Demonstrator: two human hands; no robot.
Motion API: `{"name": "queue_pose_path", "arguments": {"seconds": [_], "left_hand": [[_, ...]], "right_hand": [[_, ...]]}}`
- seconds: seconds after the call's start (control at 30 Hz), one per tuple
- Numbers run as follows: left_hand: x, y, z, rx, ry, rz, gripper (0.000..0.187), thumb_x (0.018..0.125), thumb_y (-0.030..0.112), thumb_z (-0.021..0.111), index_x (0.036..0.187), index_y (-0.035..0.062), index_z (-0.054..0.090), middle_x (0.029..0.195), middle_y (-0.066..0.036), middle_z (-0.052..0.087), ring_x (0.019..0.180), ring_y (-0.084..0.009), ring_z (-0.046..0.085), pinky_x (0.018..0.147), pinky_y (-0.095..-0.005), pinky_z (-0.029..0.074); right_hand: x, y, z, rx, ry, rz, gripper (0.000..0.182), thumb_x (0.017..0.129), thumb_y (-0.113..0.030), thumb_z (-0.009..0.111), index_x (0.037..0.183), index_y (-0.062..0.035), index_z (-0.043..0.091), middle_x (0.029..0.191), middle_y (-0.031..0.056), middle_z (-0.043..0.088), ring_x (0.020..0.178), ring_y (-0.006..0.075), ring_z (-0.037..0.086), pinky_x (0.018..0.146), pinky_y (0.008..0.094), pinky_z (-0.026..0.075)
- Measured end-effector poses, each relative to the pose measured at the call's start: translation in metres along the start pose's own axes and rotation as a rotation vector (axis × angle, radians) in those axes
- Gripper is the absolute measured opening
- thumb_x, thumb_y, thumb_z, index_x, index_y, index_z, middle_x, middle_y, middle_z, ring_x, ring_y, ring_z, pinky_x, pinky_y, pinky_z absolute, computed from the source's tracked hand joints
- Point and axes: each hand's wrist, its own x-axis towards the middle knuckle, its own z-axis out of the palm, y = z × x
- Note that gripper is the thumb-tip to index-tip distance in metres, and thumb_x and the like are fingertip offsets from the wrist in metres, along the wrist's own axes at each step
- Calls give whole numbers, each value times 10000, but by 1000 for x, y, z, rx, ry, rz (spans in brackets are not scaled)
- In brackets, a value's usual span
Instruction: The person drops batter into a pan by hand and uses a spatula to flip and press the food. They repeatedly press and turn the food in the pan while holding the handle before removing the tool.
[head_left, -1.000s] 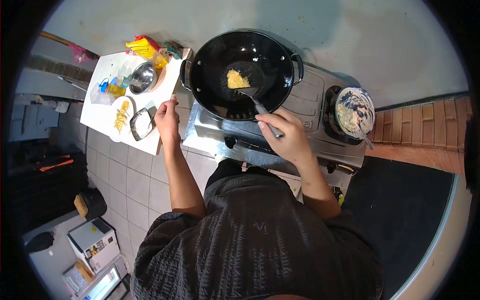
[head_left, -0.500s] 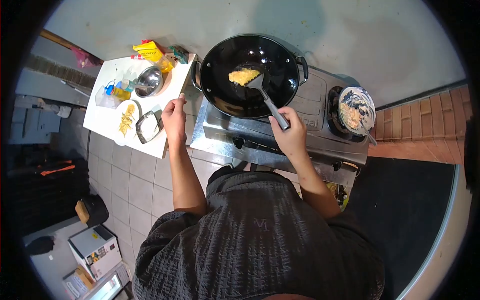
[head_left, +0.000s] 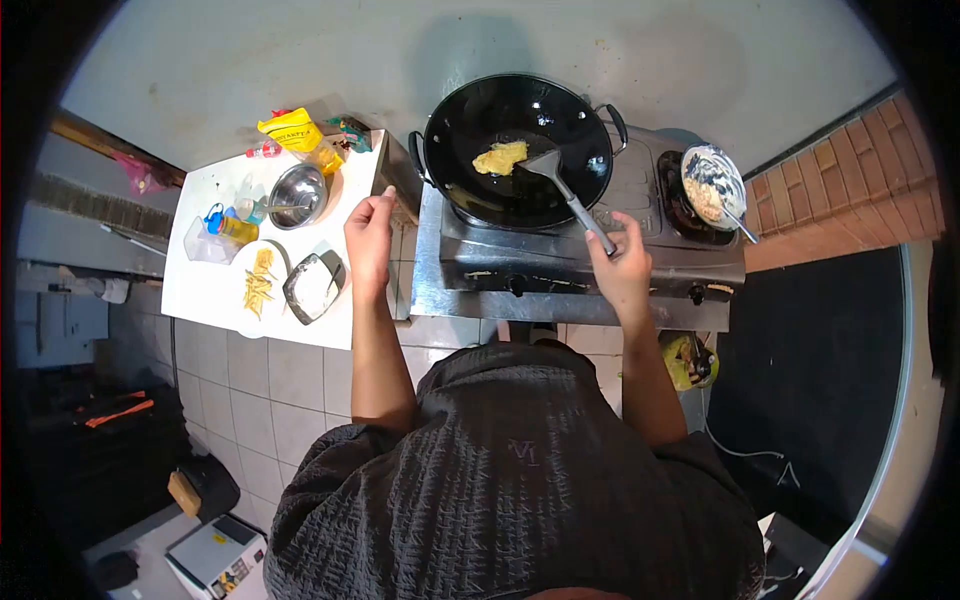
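A black two-handled wok point(head_left: 450, 160) sits on the gas stove, with a golden piece of fried food point(head_left: 499, 157) in it. The spatula point(head_left: 570, 200) has its flat blade beside that piece, and its grey handle slants over the wok's rim. My right hand point(head_left: 623, 268) holds the end of this handle, index finger raised away from it. To the left of the wok my left hand point(head_left: 370, 240) is closed in the air, and no object shows in it. Near it on the white table are a dark dish of white powder point(head_left: 315, 288) and a metal bowl point(head_left: 299, 195).
On the white table point(head_left: 190, 290) stand a plate of fried pieces point(head_left: 258, 280), a blue-capped bottle point(head_left: 232, 226) and a yellow packet point(head_left: 290, 130). A bowl with batter remains and a spoon point(head_left: 712, 187) rests on the stove's right burner point(head_left: 672, 205). A brick ledge point(head_left: 820, 200) lies beyond.
The view has shifted. My right hand has slid toward the handle's end, and its grip looks looser. My left hand keeps its closed shape. The fried piece remains in the wok beside the spatula.
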Motion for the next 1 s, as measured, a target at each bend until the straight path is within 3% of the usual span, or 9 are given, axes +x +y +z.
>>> {"name": "queue_pose_path", "arguments": {"seconds": [0.1, 0.17, 0.2, 0.37, 0.47, 0.57, 0.7, 0.77, 1.0], "left_hand": [[2, -3, -8, 19, -41, -6, 276, 905, 252, 652, 715, 56, 610, 600, 85, 441, 549, -15, 296, 498, -213, 220], [2, -5, -13, 9, -66, -32, 296, 903, 254, 657, 691, 55, 599, 595, 80, 437, 548, -19, 295, 499, -216, 223], [3, -8, -15, 6, -86, -60, 309, 902, 257, 659, 675, 56, 593, 588, 79, 430, 548, -22, 295, 500, -218, 223], [5, -27, -17, 29, -175, -98, 363, 901, 261, 660, 610, 73, 549, 566, 79, 391, 550, -31, 293, 504, -228, 223], [2, -35, -11, 73, -231, -113, 413, 902, 250, 654, 574, 87, 463, 573, 81, 377, 557, -37, 289, 512, -239, 227], [-5, -38, -3, 52, -288, -109, 409, 896, 236, 662, 570, 90, 464, 581, 84, 380, 558, -37, 285, 514, -237, 227], [-15, -33, 6, -8, -367, -40, 240, 862, 147, 702, 710, 68, 535, 596, 85, 402, 555, -24, 294, 520, -212, 228], [-19, -39, 7, -54, -383, 31, 186, 838, 103, 728, 780, 56, 557, 610, 84, 429, 555, -17, 338, 530, -191, 267], [-53, -20, -1, -3, -427, 15, 132, 789, 101, 781, 794, -8, 706, 729, -2, 654, 672, -55, 544, 640, -184, 423]], "right_hand": [[-6, -6, -1, -108, 52, 90, 437, 814, -241, 714, 1169, -49, 546, 876, 132, 659, 794, 291, 638, 740, 394, 498], [-12, -8, -1, -343, 353, -229, 432, 808, -242, 720, 1171, -72, 560, 949, 137, 655, 927, 318, 607, 841, 415, 463], [-16, -15, -3, -260, 398, -225, 299, 826, -205, 705, 1086, -76, 633, 940, 136, 655, 975, 327, 587, 887, 419, 432], [-50, -33, -14, -238, 427, -106, 95, 848, -121, 682, 853, -32, 713, 846, 141, 673, 807, 281, 633, 769, 354, 476], [-71, -25, -16, -174, 445, -15, 145, 848, -125, 718, 859, 20, 712, 785, 91, 683, 688, 122, 620, 670, 250, 477], [-88, -28, -23, -213, 413, 23, 124, 839, -121, 707, 856, 2, 712, 770, 107, 696, 708, 208, 652, 706, 301, 483], [-102, -39, -30, -100, 398, 162, 107, 860, -105, 684, 865, 0, 710, 788, 101, 701, 721, 186, 650, 728, 290, 484], [-104, -40, -32, 63, 454, 133, 154, 922, -120, 627, 929, 17, 696, 876, 77, 686, 797, 91, 598, 731, 240, 471], [-123, -46, -56, -57, 432, -88, 122, 888, -78, 639, 830, 28, 652, 842, 110, 677, 748, 161, 621, 718, 270, 479]]}}
